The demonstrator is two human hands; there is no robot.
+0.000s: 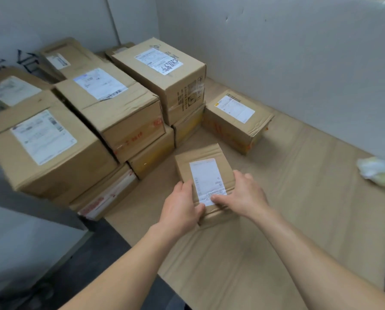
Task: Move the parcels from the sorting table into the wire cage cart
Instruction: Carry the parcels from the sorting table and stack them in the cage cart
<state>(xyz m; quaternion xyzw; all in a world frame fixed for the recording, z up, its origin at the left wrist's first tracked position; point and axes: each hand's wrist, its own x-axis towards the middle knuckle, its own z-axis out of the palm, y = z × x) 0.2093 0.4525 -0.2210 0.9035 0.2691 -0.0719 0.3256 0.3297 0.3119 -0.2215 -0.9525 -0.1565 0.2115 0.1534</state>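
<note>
while stacked boxes (111, 113) crowd the left of the cardboard-lined surface (310, 209), a small parcel (197, 154) lies low at its middle, with the left hand (180, 209) and right hand (246, 193) curled round its near end. gripped that far back, it could tip forward and slip.

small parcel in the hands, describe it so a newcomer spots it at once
Find the stack of brown boxes at left. In front of it, over the flattened cardboard sheet, is the small parcel, gripped by the left hand and right hand. It is the smallest, and the only one held.
</note>
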